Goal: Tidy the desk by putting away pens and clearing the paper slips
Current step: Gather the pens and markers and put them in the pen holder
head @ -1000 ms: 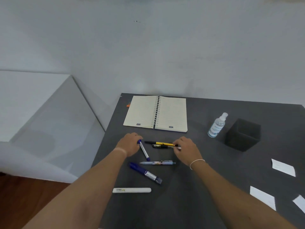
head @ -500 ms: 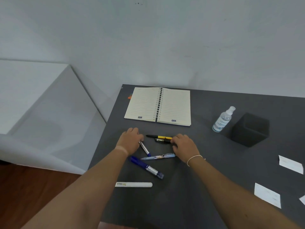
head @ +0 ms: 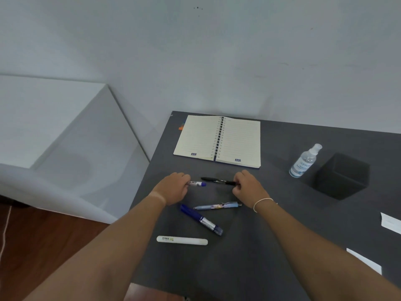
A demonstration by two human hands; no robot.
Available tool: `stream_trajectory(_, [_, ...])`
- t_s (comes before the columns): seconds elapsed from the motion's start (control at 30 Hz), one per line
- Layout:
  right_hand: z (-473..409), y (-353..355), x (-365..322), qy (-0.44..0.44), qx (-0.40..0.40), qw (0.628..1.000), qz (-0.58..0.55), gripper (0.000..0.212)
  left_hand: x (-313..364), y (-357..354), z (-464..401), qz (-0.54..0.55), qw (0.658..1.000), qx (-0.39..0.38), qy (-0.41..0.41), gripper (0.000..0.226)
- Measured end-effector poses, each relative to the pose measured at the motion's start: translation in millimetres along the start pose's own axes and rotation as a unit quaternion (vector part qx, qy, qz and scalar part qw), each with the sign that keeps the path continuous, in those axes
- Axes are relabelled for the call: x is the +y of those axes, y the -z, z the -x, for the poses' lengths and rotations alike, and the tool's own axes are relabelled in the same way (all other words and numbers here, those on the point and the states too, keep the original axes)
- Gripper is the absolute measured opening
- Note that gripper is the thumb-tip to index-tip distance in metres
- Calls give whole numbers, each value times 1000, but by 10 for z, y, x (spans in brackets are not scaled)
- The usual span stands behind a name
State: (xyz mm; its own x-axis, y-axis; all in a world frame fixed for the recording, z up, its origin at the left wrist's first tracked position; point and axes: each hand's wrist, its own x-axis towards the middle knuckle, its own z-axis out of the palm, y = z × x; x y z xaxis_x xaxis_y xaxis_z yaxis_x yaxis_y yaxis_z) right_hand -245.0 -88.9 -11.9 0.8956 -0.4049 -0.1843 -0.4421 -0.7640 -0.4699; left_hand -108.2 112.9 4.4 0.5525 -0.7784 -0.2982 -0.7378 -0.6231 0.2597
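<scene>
My left hand (head: 173, 187) is closed on a white pen with a blue cap (head: 198, 183), whose capped end sticks out to the right. My right hand (head: 249, 186) pinches the right end of a black pen (head: 217, 180); the yellow pen seen earlier is hidden. Below the hands lie a light-blue patterned pen (head: 217, 206), a dark-blue marker (head: 201, 222) and a white marker (head: 182, 240) on the dark desk (head: 249, 257). A black square pen holder (head: 341, 175) stands at the right. White paper slips (head: 390, 222) (head: 364, 260) lie near the right edge.
An open spiral notebook (head: 217, 141) lies at the back of the desk against the wall. A clear spray bottle (head: 304, 161) stands just left of the pen holder. A white cabinet (head: 54, 127) sits left of the desk, with wooden floor below.
My left hand has turned the blue-capped pen from a diagonal to level and gripped it. My right hand has closed on the black pen's end. The camera has tilted, shifting the scene.
</scene>
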Motion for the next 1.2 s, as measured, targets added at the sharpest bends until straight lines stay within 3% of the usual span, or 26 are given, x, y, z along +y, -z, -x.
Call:
stream_trajectory(0.23, [-151,-42,-90,29,-25,999,31,30,33,38,154,21,999,-25,-3,14])
stream_trajectory(0.43, [-166,-167,-108,34,-49,995,78,37,127,-50,285,-8,997,-57,-54,11])
stream_trajectory(0.7, [-121,-123,-162,-20,-67,996,60,26,112,-208,299,-49,989,-100,-96,32])
stream_trajectory(1.03, [-9,-10,-172,20,-143,989,-14,2,11,-49,284,-69,994,-60,-66,25])
stream_trajectory(1.2, [41,-63,-178,54,-203,977,34,36,-111,102,313,-44,998,-36,-16,20])
